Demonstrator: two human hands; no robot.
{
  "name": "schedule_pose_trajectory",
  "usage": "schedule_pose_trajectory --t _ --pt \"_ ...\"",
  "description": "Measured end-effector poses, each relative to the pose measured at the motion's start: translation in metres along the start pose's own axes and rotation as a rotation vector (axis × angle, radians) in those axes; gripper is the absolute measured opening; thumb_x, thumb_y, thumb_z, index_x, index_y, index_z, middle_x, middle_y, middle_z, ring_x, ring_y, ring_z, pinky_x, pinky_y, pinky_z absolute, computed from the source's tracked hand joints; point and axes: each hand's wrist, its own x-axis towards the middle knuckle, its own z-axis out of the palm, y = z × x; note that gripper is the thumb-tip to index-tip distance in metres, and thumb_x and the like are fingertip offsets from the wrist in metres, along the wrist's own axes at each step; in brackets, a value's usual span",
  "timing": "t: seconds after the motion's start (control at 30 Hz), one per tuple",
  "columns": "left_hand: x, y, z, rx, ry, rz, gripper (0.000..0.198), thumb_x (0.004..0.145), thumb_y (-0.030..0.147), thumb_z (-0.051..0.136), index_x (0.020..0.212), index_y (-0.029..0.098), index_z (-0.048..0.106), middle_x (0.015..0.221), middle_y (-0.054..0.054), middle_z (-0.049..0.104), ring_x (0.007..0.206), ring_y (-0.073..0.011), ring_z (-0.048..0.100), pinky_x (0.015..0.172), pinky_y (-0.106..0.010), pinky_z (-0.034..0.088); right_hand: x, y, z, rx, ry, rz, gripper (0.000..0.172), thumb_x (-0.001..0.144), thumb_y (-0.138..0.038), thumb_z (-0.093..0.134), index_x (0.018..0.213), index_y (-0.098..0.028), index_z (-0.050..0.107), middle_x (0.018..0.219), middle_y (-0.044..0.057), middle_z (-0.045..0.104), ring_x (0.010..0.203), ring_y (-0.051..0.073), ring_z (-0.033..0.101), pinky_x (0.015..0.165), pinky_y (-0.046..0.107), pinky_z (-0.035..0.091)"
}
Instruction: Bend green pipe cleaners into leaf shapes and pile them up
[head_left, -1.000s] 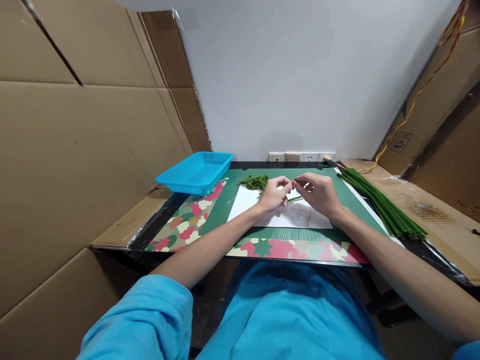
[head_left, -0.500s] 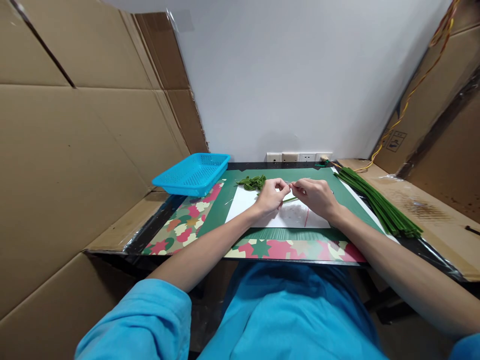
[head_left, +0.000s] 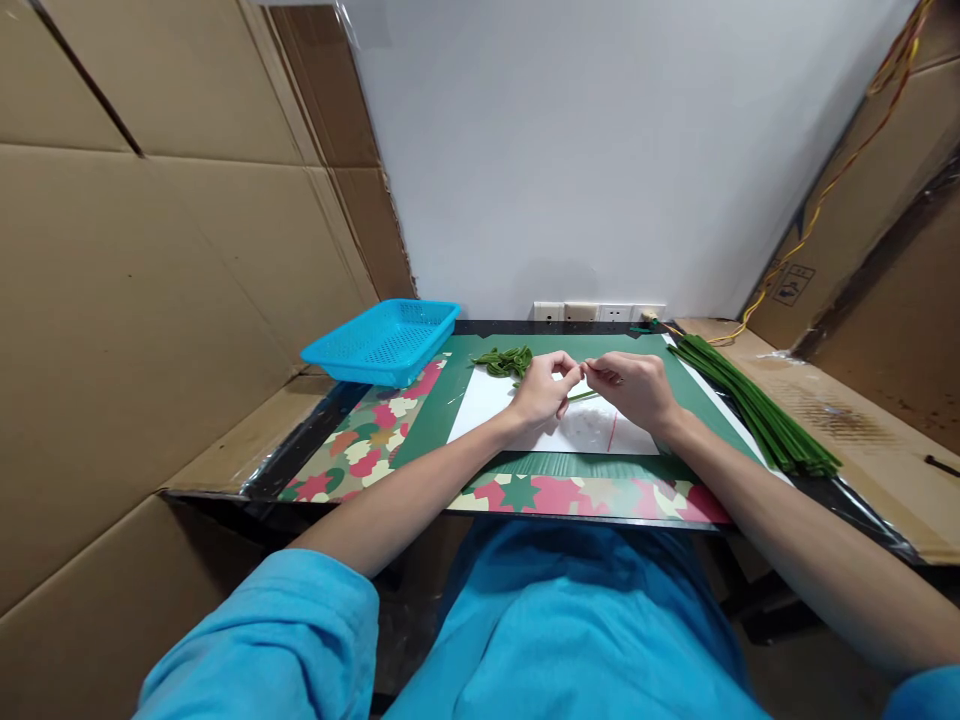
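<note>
My left hand (head_left: 546, 388) and my right hand (head_left: 628, 388) meet fingertip to fingertip over a white sheet (head_left: 491, 398) on the green mat (head_left: 435, 415). Both pinch a thin green pipe cleaner (head_left: 579, 396) that slants down between them toward the sheet. The fingers of each hand are curled closed on it. A small heap of bent green pieces (head_left: 506, 361) lies just beyond my left hand. A long bundle of straight green pipe cleaners (head_left: 757, 412) lies to the right of my right hand.
A blue plastic basket (head_left: 382, 342) stands at the table's back left. Cardboard walls enclose both sides. Wall sockets (head_left: 596, 312) and a yellow cable (head_left: 817, 215) sit at the back. A patterned mat (head_left: 360, 445) covers the table's left and front edge.
The hands have stayed together over the white sheet, their fingers shifting slightly on the pipe cleaner. The camera has moved a little.
</note>
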Motion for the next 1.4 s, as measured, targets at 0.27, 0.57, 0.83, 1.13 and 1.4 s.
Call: schedule_pose_trajectory --t 0.27,0.57,0.83,1.13,1.4 --pt "0.005 -0.002 -0.005 -0.006 -0.048 0.003 0.029 0.086 0.038 0.071 0.072 0.018 0.054 0.050 0.008 0.049 0.032 -0.0083 0.049 0.032 -0.020 0.033 0.002 -0.001 0.000 0.017 0.025 -0.013 0.033 0.097 -0.026 0.058 0.065 -0.020 0.062 0.057 -0.001 0.064 0.050 0.011 0.053 0.054 0.023 0.039" --pt "0.007 -0.006 -0.006 -0.042 -0.087 -0.080 0.028 0.087 0.035 0.069 0.069 0.018 0.054 0.043 0.010 0.042 0.029 -0.0080 0.046 0.033 -0.019 0.030 -0.002 0.001 0.002 -0.007 -0.085 0.076 0.037 0.098 -0.031 0.055 0.063 -0.021 0.062 0.058 0.001 0.065 0.052 0.012 0.054 0.056 0.025 0.040" --pt "0.005 -0.001 0.000 -0.074 -0.004 -0.018 0.024 0.087 0.033 0.068 0.075 0.016 0.057 0.057 0.008 0.049 0.033 -0.0043 0.044 0.035 -0.019 0.031 0.001 0.003 -0.005 0.118 -0.034 0.120 0.024 0.097 -0.036 0.061 0.090 -0.020 0.078 0.072 0.003 0.076 0.059 0.015 0.065 0.063 0.025 0.051" --pt "0.007 0.006 -0.022 0.112 0.120 0.056 0.024 0.082 0.035 0.073 0.076 0.015 0.061 0.069 0.003 0.059 0.036 -0.0040 0.047 0.035 -0.020 0.033 0.001 0.018 0.001 0.025 -0.291 0.171 0.019 0.091 -0.019 0.059 0.094 -0.020 0.077 0.080 0.003 0.074 0.064 0.015 0.062 0.065 0.025 0.042" --pt "0.012 -0.003 -0.042 0.326 0.212 0.059 0.021 0.078 0.034 0.077 0.077 0.015 0.067 0.068 -0.002 0.065 0.052 -0.0092 0.052 0.047 -0.020 0.037 0.003 0.054 -0.020 -0.263 -0.071 0.452 0.029 0.096 -0.033 0.053 0.088 -0.018 0.077 0.081 0.012 0.076 0.071 0.023 0.065 0.069 0.030 0.043"
